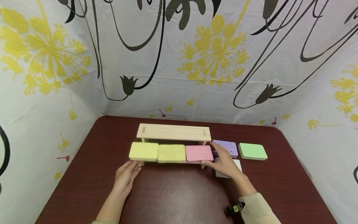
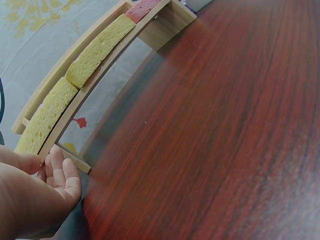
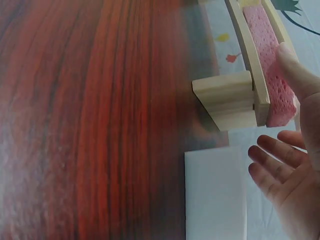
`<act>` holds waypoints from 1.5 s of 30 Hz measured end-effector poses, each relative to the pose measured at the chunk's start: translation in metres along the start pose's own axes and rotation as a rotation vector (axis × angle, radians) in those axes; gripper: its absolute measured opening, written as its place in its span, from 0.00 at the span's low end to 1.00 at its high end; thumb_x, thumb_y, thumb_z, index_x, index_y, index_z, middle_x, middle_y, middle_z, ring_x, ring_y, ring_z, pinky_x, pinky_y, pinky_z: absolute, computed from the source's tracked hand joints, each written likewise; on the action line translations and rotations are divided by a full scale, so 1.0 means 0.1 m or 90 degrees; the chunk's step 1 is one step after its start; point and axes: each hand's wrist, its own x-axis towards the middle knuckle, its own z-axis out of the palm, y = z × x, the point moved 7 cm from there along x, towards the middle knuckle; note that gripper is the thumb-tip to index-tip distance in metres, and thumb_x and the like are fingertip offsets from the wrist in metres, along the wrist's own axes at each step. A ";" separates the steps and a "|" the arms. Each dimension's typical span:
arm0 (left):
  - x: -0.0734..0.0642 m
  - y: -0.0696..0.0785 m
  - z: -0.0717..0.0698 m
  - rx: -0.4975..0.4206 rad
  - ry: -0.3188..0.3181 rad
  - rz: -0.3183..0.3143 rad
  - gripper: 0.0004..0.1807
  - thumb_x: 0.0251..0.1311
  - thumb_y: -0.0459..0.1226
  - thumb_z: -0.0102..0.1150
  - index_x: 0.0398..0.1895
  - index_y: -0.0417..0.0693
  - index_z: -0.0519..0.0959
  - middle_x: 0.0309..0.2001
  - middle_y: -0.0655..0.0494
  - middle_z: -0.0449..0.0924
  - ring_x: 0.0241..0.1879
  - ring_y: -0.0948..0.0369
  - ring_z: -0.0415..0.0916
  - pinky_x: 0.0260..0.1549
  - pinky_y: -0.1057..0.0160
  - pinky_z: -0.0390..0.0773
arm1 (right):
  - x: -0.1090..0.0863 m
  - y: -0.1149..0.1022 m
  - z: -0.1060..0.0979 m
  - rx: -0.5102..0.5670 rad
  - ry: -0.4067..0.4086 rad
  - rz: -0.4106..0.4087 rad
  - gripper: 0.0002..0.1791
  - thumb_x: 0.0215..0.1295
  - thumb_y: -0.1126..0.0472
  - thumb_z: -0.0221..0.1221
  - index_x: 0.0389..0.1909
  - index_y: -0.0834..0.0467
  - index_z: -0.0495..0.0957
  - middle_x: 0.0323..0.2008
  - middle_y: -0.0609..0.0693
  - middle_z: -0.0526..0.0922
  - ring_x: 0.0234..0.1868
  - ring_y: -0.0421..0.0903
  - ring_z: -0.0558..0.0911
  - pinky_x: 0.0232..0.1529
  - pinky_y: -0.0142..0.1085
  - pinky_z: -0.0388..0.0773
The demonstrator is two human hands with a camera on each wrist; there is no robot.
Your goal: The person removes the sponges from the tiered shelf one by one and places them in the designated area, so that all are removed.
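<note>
A low wooden stand (image 1: 173, 131) has an upper board at the back and a front tier. Along that tier sit a pale yellow sponge (image 1: 143, 151), a second yellow sponge (image 1: 171, 153) and a pink sponge (image 1: 199, 153), side by side. My left hand (image 1: 126, 175) pinches the tier's left end, thumb beside the first sponge and fingers curled beneath. At the other end my right hand (image 1: 225, 163) holds the pink sponge, its thumb (image 3: 295, 62) on the front side and index finger at the back corner. The other fingers extend past the stand's end.
A purple sponge (image 1: 227, 147) lies behind my right hand, and a green sponge (image 1: 253, 151) lies farther right. Under the right hand is a white block (image 3: 215, 195), partly covered in the head view. Patterned cloth (image 1: 179, 62) hangs around the dark red table (image 1: 173, 199).
</note>
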 end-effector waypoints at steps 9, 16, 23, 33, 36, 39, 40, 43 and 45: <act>0.00 0.00 0.00 0.004 -0.001 -0.002 0.23 0.78 0.34 0.49 0.68 0.28 0.63 0.44 0.57 0.82 0.48 0.65 0.81 0.57 0.65 0.79 | 0.07 -0.07 0.06 0.002 0.019 -0.027 0.51 0.48 0.41 0.78 0.67 0.67 0.70 0.59 0.63 0.79 0.60 0.60 0.78 0.59 0.57 0.77; 0.01 -0.01 0.00 0.004 0.000 -0.001 0.22 0.78 0.34 0.49 0.67 0.28 0.64 0.44 0.56 0.82 0.48 0.64 0.81 0.57 0.65 0.80 | 0.04 -0.01 0.03 0.020 0.041 -0.013 0.51 0.46 0.41 0.79 0.65 0.67 0.72 0.56 0.62 0.81 0.56 0.57 0.81 0.54 0.54 0.81; 0.01 -0.01 0.00 0.001 0.002 0.001 0.24 0.78 0.34 0.49 0.69 0.27 0.62 0.43 0.57 0.83 0.47 0.65 0.81 0.56 0.66 0.80 | -0.01 0.05 -0.04 0.032 0.055 -0.029 0.50 0.44 0.45 0.81 0.63 0.69 0.73 0.52 0.60 0.83 0.53 0.55 0.83 0.52 0.52 0.83; 0.02 -0.01 0.00 -0.004 0.003 0.000 0.23 0.78 0.33 0.49 0.69 0.27 0.62 0.44 0.57 0.82 0.48 0.64 0.81 0.54 0.68 0.81 | -0.13 0.19 -0.17 0.004 0.059 -0.013 0.46 0.43 0.47 0.81 0.60 0.67 0.75 0.51 0.60 0.84 0.51 0.55 0.83 0.49 0.52 0.84; 0.02 -0.01 0.00 -0.008 0.002 0.000 0.23 0.78 0.34 0.49 0.68 0.28 0.63 0.44 0.57 0.82 0.48 0.64 0.81 0.53 0.68 0.81 | -0.17 0.22 -0.21 -0.006 0.063 -0.016 0.45 0.43 0.47 0.81 0.59 0.67 0.75 0.49 0.59 0.84 0.49 0.53 0.83 0.47 0.50 0.84; 0.02 -0.01 0.00 -0.010 0.002 0.000 0.23 0.78 0.34 0.49 0.67 0.28 0.63 0.43 0.57 0.82 0.48 0.64 0.81 0.53 0.68 0.81 | -0.21 0.26 -0.25 -0.012 0.064 -0.019 0.44 0.43 0.49 0.82 0.57 0.67 0.76 0.47 0.58 0.84 0.46 0.52 0.84 0.43 0.49 0.85; 0.02 -0.01 0.00 -0.009 0.002 0.000 0.23 0.78 0.34 0.49 0.67 0.28 0.63 0.43 0.57 0.82 0.48 0.64 0.81 0.54 0.68 0.81 | -0.22 0.27 -0.26 -0.016 0.063 -0.017 0.43 0.43 0.49 0.82 0.57 0.67 0.76 0.47 0.58 0.84 0.45 0.51 0.84 0.43 0.48 0.85; 0.02 -0.01 0.00 -0.006 0.003 0.000 0.23 0.78 0.34 0.49 0.68 0.27 0.63 0.43 0.57 0.82 0.48 0.64 0.81 0.54 0.68 0.81 | -0.26 0.31 -0.29 -0.023 0.060 -0.008 0.43 0.43 0.49 0.82 0.56 0.68 0.76 0.47 0.58 0.84 0.45 0.52 0.84 0.43 0.48 0.85; 0.02 -0.02 -0.01 -0.004 0.002 -0.001 0.23 0.78 0.34 0.49 0.68 0.27 0.62 0.44 0.57 0.82 0.48 0.64 0.81 0.54 0.67 0.81 | -0.28 0.34 -0.31 -0.026 0.054 0.006 0.43 0.44 0.49 0.82 0.56 0.68 0.75 0.47 0.59 0.84 0.45 0.52 0.84 0.43 0.49 0.85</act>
